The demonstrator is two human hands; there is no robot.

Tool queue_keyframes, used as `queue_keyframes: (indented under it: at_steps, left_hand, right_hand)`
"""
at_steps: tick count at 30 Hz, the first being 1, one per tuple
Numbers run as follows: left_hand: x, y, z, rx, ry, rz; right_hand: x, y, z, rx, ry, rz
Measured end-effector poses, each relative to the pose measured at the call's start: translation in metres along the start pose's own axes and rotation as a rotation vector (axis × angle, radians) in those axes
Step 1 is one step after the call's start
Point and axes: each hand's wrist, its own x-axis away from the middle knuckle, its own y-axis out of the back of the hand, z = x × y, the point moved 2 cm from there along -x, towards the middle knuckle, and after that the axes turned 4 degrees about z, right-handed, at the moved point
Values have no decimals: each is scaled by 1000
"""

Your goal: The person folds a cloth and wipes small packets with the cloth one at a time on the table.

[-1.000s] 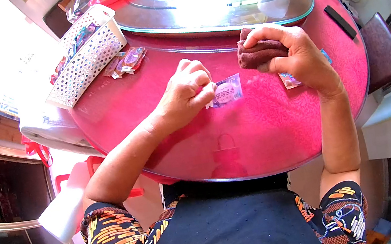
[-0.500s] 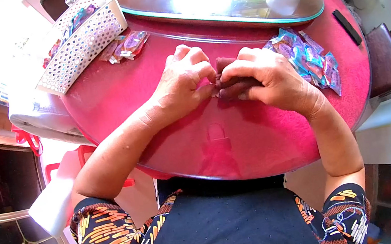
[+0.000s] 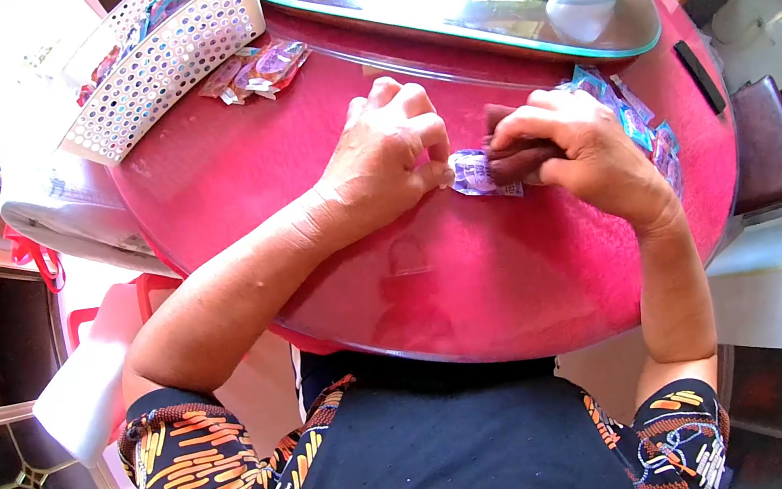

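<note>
Near the middle of the table, my left hand is closed, its thumb and finger pinching the left end of a small purple-and-white packet. My right hand is wrapped round a folded dark brown cloth, which lies against the packet's right side and covers part of it. Just beyond that hand is a pile of blue and purple packets, partly hidden by it. The print on the small packet is too small to read.
A white perforated basket holding colourful packets stands at the back left, with several more packets beside it. A glass turntable bears a white container. At the right edge of the red table lies a black bar-shaped object.
The purple-and-white packet now shows between my hands, where the brown cloth was before. My right hand has moved right and slightly down with the cloth; the view has shifted a little.
</note>
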Motion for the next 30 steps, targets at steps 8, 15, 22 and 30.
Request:
queue_keyframes:
  at_steps: [8,15,22,30]
  left_hand:
    - [1,-3,2,-8,21,-14]
    - [1,0,0,18,36,18]
    - [0,-1,0,27,26,-4]
    - [-2,1,-11,-75,-128,-25]
  right_hand:
    - [-6,-18,20,-58,221,-62]
    - [11,16,4,-54,41,103]
    - [-4,-5,12,-35,99,-4]
    - [10,18,1,67,-108,85]
